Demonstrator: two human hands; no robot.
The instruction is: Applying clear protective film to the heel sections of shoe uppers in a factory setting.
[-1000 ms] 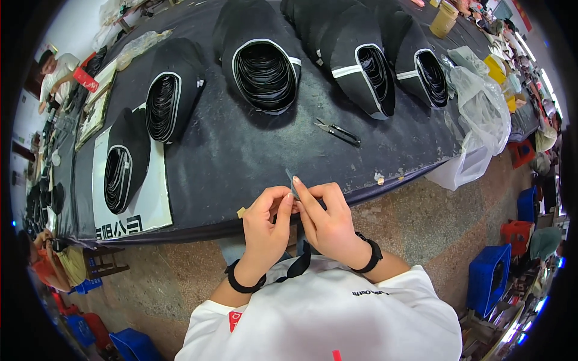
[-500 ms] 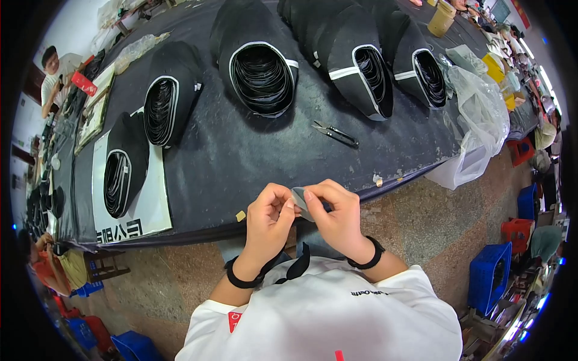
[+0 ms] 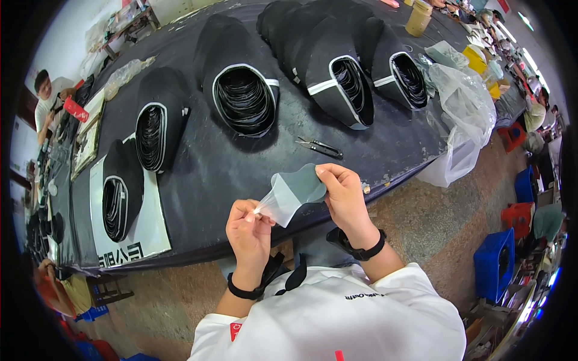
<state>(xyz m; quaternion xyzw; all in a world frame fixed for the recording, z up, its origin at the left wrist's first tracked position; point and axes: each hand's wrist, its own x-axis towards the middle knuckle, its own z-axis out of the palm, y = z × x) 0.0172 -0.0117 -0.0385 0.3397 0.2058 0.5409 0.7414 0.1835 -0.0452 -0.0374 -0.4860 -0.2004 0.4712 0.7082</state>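
Left hand pinches the clear film; right hand pinches the grey curved piece it's peeling from, held above the near edge of the desk. Black cap-shaped shells on the desk each hold a stack of black pieces inside. Clear plastic bag at the right edge, contents not readable. Small snips just beyond the hands.

snips on table | film piece nearer | bag right, perhaps overhanging
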